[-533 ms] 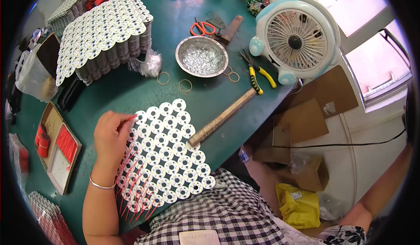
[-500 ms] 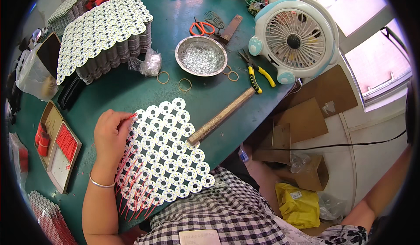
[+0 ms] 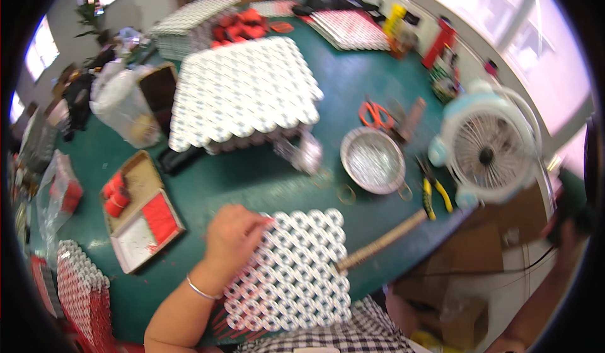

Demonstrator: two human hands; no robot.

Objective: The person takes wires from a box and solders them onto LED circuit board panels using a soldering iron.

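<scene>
My left hand is closed in a pinch at the far left corner of a panel of round white circuit boards. A bit of red wire shows at its fingertips, blurred. Thin red wires stick out along the panel's left and near side. My right hand is at the far right, away from the table, beside a dark green thing. Motion blur and the dark rim hide its fingers, so whether it holds that thing does not show.
A wooden strip touches the panel's right side. Beyond are pliers, a metal bowl of small shiny pieces, scissors and a fan. A tall board stack stands behind; a box of red wires lies left.
The view has swung up and left, so the table sits lower and further right. My left hand stays at the panel's corner. My right hand and the dark green thing have come into view.
</scene>
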